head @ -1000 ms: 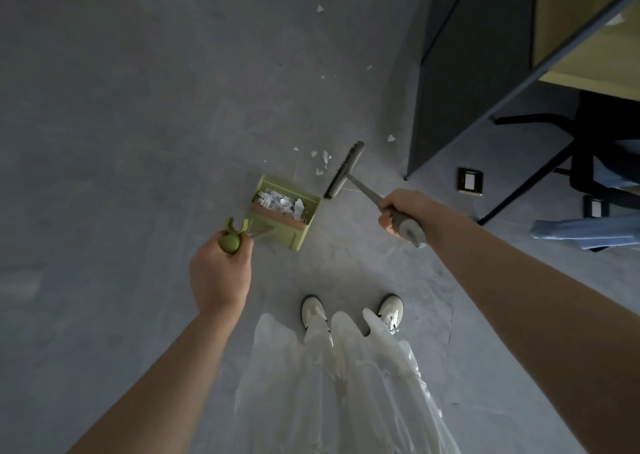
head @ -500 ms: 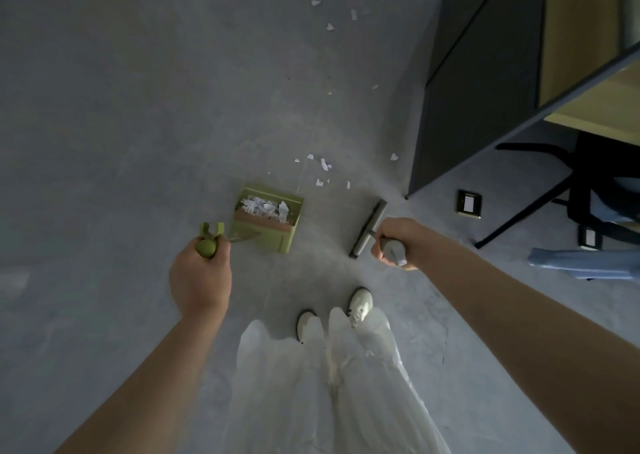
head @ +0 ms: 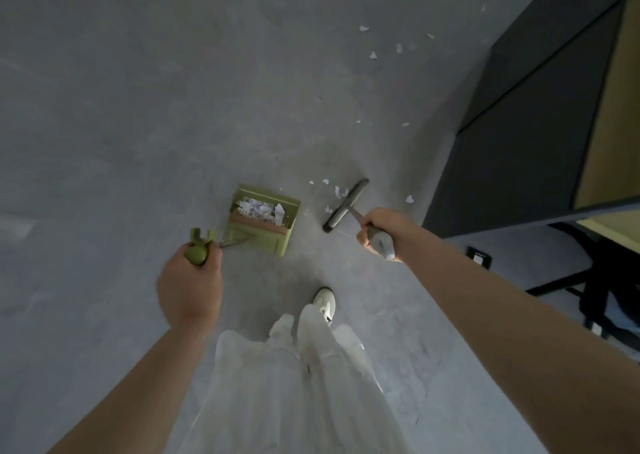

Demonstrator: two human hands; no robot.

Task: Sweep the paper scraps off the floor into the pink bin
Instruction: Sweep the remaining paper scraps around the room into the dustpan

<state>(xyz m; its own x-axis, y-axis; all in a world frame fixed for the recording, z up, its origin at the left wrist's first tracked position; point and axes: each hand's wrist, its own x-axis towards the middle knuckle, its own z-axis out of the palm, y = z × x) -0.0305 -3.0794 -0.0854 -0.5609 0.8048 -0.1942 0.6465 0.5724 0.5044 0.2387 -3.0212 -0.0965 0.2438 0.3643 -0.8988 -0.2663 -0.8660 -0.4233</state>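
Head view: the left hand [head: 189,285] is wrapped tight around the green dustpan handle [head: 199,247], with the dustpan [head: 261,220] on the grey floor [head: 138,107] holding white paper scraps [head: 259,208]. At its three o'clock, the right hand [head: 379,226] clenches the grey broom handle [head: 380,240]; the broom head [head: 345,205] sits among loose scraps [head: 336,191]. More scraps [head: 373,55] lie at one o'clock near the dark cabinet [head: 519,134]. One white shoe [head: 325,303] steps forward.

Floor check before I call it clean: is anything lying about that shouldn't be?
Yes. White paper scraps lie beside the broom head, and more are scattered farther off near the dark cabinet. The green dustpan already holds some.
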